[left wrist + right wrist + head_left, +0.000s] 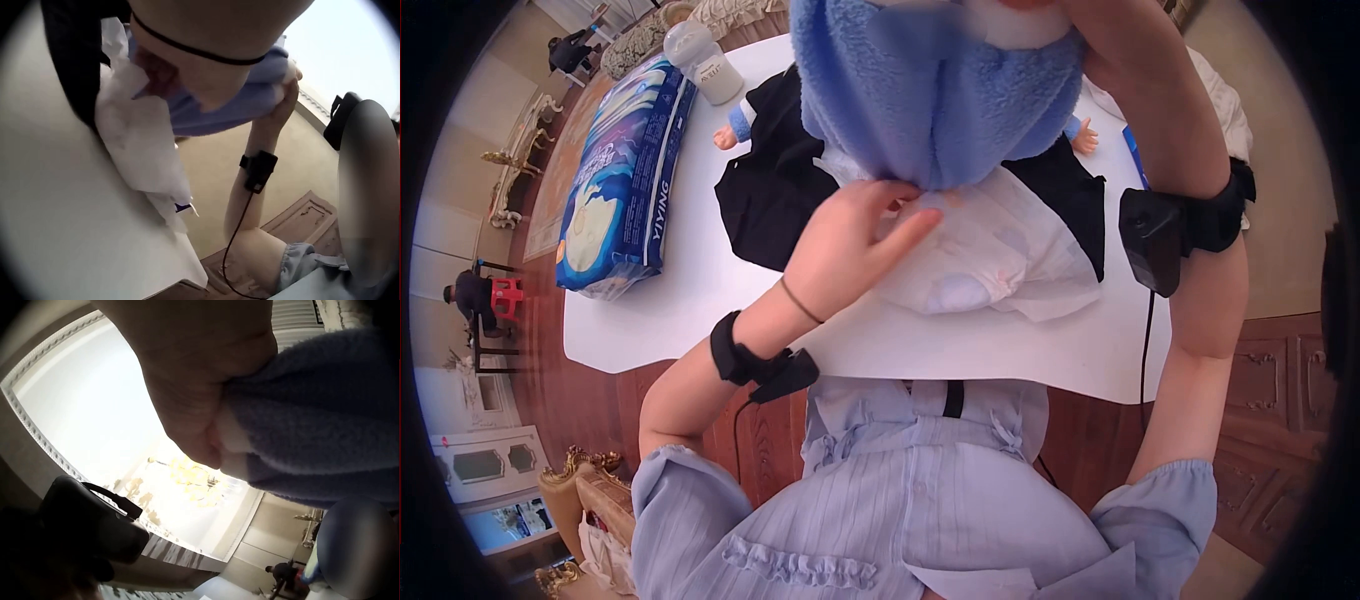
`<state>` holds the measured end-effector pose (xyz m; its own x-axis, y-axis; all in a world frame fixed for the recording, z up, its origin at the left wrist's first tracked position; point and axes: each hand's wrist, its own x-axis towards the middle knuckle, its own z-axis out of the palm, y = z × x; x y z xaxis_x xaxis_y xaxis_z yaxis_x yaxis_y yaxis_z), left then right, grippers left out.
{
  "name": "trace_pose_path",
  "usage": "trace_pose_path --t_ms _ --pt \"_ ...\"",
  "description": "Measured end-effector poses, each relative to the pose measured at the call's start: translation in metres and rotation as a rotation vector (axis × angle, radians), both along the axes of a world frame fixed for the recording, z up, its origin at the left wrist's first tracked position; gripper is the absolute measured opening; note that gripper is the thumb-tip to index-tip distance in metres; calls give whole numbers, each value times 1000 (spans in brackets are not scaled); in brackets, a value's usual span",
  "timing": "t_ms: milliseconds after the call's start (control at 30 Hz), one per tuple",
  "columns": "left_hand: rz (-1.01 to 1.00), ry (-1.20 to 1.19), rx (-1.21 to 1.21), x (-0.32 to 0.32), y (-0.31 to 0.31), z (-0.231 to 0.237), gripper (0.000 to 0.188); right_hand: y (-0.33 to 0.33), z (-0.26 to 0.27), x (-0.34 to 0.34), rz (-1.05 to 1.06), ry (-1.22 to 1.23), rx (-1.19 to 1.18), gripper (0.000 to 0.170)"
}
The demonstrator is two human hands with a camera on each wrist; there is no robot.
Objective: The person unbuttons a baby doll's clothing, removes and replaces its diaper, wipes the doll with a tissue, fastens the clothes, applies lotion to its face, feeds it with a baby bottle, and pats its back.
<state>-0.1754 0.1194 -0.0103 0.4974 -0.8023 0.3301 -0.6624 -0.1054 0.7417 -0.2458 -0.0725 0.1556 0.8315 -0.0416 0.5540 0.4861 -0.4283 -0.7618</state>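
Observation:
A doll in a fuzzy blue outfit (940,100) lies on its back on the table, legs raised; its small hands show at either side. My right hand (194,381) grips the raised legs (312,412) near the white cuffs. Under the doll's bottom a white diaper (990,255) is spread over a black cloth (770,205). My left hand (850,235) is at the diaper's edge below the doll, thumb extended apart from the fingers. Its fingertips are partly hidden under the blue fabric. In the left wrist view the diaper (134,137) hangs beside that hand.
A blue diaper pack (620,180) lies on the white table (640,325) at the left. Behind it stands a clear-topped white bottle (715,75). White cloth (1220,110) lies at the far right. The table's front edge is close to my body.

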Motion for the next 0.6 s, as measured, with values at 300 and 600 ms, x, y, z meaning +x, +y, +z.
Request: trace_pose_path --t_ms 300,600 --pt "-137 504 300 13 -24 -4 34 -11 -8 2 217 -29 49 32" --pt "-435 -211 -214 2 49 -14 39 -9 -26 6 223 -104 58 22"
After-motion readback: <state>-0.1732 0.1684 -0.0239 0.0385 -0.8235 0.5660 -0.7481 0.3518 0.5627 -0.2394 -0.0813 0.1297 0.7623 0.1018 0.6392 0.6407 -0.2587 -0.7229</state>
